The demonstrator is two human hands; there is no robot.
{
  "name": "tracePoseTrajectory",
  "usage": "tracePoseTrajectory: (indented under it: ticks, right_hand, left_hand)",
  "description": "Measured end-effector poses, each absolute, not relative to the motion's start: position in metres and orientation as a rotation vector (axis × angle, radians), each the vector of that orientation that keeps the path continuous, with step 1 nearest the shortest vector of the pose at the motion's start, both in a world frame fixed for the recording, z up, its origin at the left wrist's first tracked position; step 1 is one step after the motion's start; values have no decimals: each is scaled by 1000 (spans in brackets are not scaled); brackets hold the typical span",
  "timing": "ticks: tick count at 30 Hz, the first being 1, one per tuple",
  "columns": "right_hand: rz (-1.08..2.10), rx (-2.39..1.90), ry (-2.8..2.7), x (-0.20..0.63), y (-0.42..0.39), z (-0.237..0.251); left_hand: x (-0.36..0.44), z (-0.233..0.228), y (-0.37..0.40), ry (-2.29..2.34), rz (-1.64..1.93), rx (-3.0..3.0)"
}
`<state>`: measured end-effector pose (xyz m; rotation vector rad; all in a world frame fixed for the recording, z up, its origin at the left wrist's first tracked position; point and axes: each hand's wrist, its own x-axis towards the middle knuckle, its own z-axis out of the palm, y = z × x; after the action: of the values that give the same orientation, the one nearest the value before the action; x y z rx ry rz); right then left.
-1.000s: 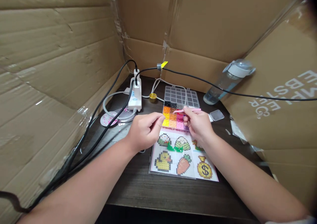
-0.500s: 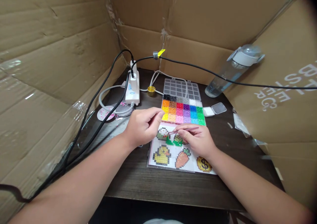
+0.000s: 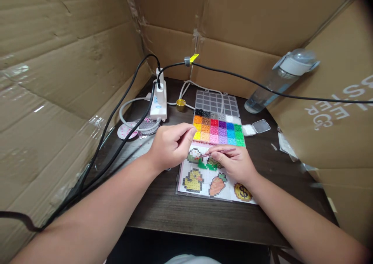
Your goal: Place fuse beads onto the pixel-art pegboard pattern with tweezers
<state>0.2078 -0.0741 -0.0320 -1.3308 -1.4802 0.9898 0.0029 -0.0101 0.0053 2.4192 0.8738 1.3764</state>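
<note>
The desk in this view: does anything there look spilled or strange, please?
Possibly: pink bits lie scattered on the mesh near the power strip, outside the bead tray, so they look spilled. A black cable also stretches awkwardly in front of the bottle.

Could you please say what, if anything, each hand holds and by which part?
The right hand holds tweezers near their middle; for the closed left hand, I cannot tell.

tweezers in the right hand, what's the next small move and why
Perhaps ease the tweezers down toward the green beads: the right hand holds them with the tips near that patch's upper edge, over the pattern sheet, though contact is unclear.
</note>
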Motion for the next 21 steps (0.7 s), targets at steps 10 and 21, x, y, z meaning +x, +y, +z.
tracePoseTrajectory:
  ticks: [10, 21]
  right_hand:
    - [990, -1332, -1486, 207, -76, -32]
    - [931, -1363, -1439, 206, -75, -29]
  left_hand:
    - [2, 5, -10, 870, 1371, 2417]
    - [2, 7, -11, 891, 1347, 2411]
